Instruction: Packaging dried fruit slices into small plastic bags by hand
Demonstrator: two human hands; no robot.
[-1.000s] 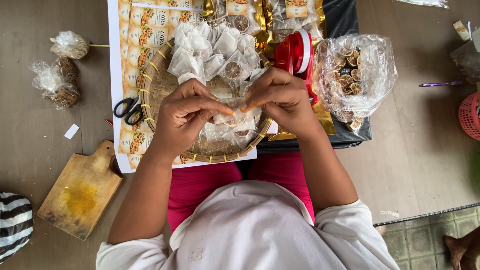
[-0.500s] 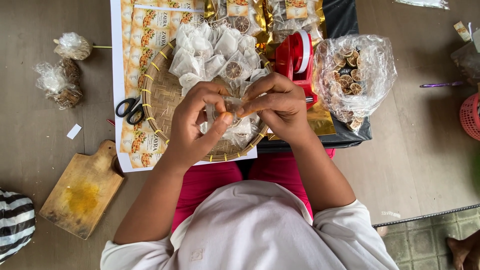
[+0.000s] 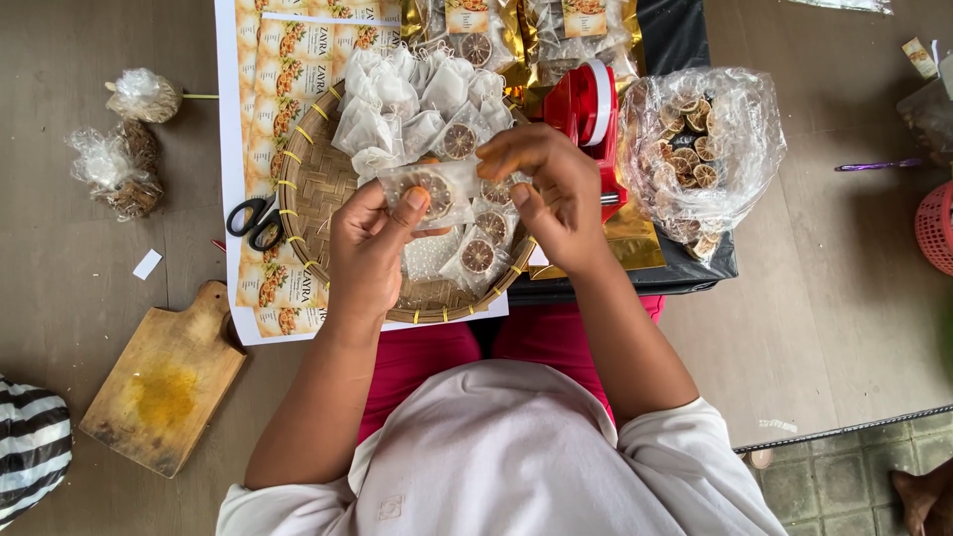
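Both hands hold a small white mesh sachet (image 3: 442,189) with a dried citrus slice inside, above a round woven bamboo tray (image 3: 313,184). My left hand (image 3: 372,243) pinches the sachet's left end with thumb on top. My right hand (image 3: 546,189) grips its right end with curled fingers. Several more filled sachets (image 3: 417,99) lie heaped at the far side of the tray, and a few (image 3: 478,256) lie beneath my hands.
A clear plastic bag of dried citrus slices (image 3: 700,149) sits right, beside a red tabletop tool (image 3: 591,104). Black scissors (image 3: 256,220) lie on a sheet of printed labels (image 3: 278,60). A wooden cutting board (image 3: 164,382) and small bagged bundles (image 3: 119,169) sit left.
Both hands have moved away from my body, toward the tray's middle, and have spread slightly, with the sachet now held stretched flat between them.
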